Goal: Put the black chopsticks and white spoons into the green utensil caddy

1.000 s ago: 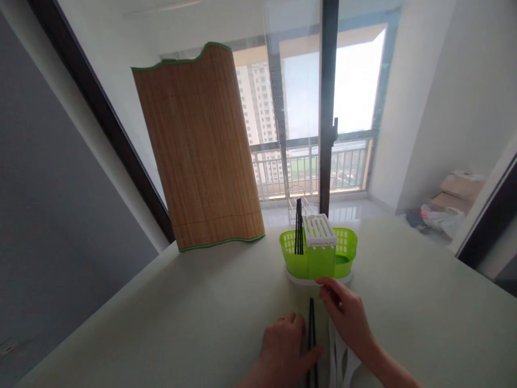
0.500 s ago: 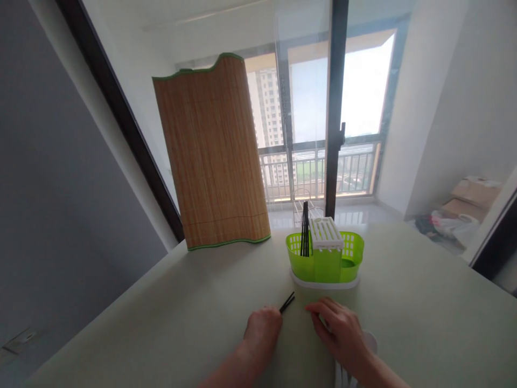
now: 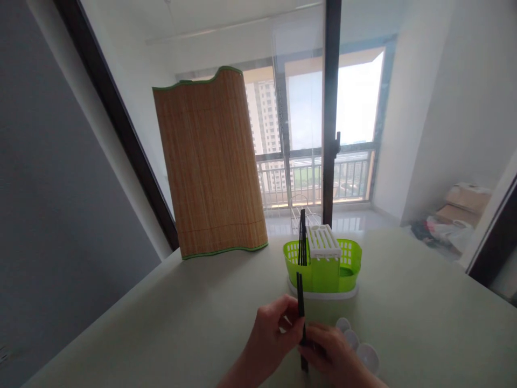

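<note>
A pair of black chopsticks [image 3: 300, 296] stands nearly upright between my hands, low in the view. My left hand [image 3: 274, 334] pinches them around the middle. Lower down, the fingers of my right hand [image 3: 329, 347] close on the same chopsticks. Just beyond is a lime-green cutlery basket [image 3: 329, 277] with a white base and a white slotted rack [image 3: 323, 241] on top. More black chopsticks [image 3: 302, 237] lean in its left compartment. Beside my right hand lie several white spoons [image 3: 367, 357], their handles hidden behind that hand.
A bamboo mat [image 3: 210, 167] with green edging stands curved on the pale table [image 3: 161, 323] at the back left. Behind the table is a glass door with a dark frame [image 3: 332, 108]. Cardboard boxes [image 3: 464, 202] and bags sit on the floor at the right.
My left hand has raised the chopsticks from a low slant to nearly upright. My right hand has moved in and now grips their lower part. More of the spoon bowls shows.
</note>
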`<state>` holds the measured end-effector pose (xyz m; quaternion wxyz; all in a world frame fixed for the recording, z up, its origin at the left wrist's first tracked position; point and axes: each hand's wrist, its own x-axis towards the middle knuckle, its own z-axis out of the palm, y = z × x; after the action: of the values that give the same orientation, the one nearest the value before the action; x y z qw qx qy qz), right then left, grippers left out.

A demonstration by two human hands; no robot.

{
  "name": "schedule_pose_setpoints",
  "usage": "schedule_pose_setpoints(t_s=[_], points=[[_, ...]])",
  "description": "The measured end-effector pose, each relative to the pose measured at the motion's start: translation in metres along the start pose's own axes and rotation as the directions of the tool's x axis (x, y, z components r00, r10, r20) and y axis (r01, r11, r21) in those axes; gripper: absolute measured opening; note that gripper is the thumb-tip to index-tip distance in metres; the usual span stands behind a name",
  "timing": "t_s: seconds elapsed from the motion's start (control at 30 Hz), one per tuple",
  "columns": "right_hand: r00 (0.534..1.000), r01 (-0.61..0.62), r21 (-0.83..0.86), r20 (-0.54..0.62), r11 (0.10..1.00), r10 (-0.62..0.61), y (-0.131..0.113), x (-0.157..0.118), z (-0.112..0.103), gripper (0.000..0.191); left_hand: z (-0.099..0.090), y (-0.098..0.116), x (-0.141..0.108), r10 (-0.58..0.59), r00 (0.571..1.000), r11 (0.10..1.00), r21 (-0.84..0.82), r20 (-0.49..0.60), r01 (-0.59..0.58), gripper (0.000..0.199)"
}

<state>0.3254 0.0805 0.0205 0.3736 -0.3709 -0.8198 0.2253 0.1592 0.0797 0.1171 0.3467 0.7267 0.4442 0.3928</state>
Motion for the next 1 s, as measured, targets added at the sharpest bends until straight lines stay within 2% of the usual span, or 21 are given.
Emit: schedule_pose_setpoints(t_s=[0.23, 0.33, 0.4, 0.47, 0.57, 0.63, 0.67, 0.73, 0.83, 1.0], points=[[0.997, 0.047, -0.124, 0.060, 0.991, -0.040, -0.003, 0.002, 0.000, 0.014, -0.007, -0.002, -0.001, -0.063, 0.997, 0.998, 0.008, 0.045, 0.063, 0.015], [0.998, 0.036, -0.169, 0.063, 0.985, -0.025, -0.004, 0.002, -0.005, 0.009, -0.019, 0.006, 0.004, -0.022, 0.999, 0.999, 0.030, 0.041, 0.021, 0.012], [0.999, 0.009, -0.176, 0.036, 0.984, -0.002, -0.003, 0.001, -0.010, 0.019, -0.033, 0.015, 0.013, 0.029, 0.999, 0.999, 0.034, -0.027, -0.028, 0.012], [1.000, -0.014, -0.184, -0.006, 0.983, 0.013, -0.001, 0.002, -0.015, 0.034, -0.051, 0.028, 0.028, 0.080, 0.987, 0.996, 0.044, -0.143, -0.074, 0.015], [0.997, -0.011, -0.229, -0.079, 0.973, -0.007, 0.002, 0.003, -0.019, 0.036, -0.078, 0.050, 0.063, 0.173, 0.931, 0.984, 0.104, -0.322, -0.146, 0.021], [0.994, 0.023, -0.274, -0.101, 0.961, -0.052, 0.002, 0.004, -0.019, 0.034, -0.089, 0.058, 0.093, 0.241, 0.894, 0.968, 0.153, -0.378, -0.197, 0.023], [0.991, 0.052, -0.301, -0.101, 0.952, -0.086, 0.003, 0.005, -0.018, 0.034, -0.091, 0.058, 0.109, 0.263, 0.888, 0.962, 0.174, -0.376, -0.211, 0.023], [0.981, 0.129, -0.364, -0.086, 0.922, -0.172, 0.005, 0.006, -0.014, 0.033, -0.087, 0.051, 0.139, 0.265, 0.905, 0.957, 0.207, -0.333, -0.204, 0.023], [0.957, 0.220, -0.453, -0.071, 0.864, -0.281, 0.012, 0.007, -0.007, 0.032, -0.070, 0.025, 0.174, 0.187, 0.954, 0.961, 0.245, -0.236, -0.128, 0.023], [0.944, 0.258, -0.531, -0.040, 0.807, -0.328, 0.024, 0.005, -0.001, 0.032, -0.038, -0.014, 0.196, 0.100, 0.979, 0.957, 0.286, -0.178, -0.046, 0.023]])
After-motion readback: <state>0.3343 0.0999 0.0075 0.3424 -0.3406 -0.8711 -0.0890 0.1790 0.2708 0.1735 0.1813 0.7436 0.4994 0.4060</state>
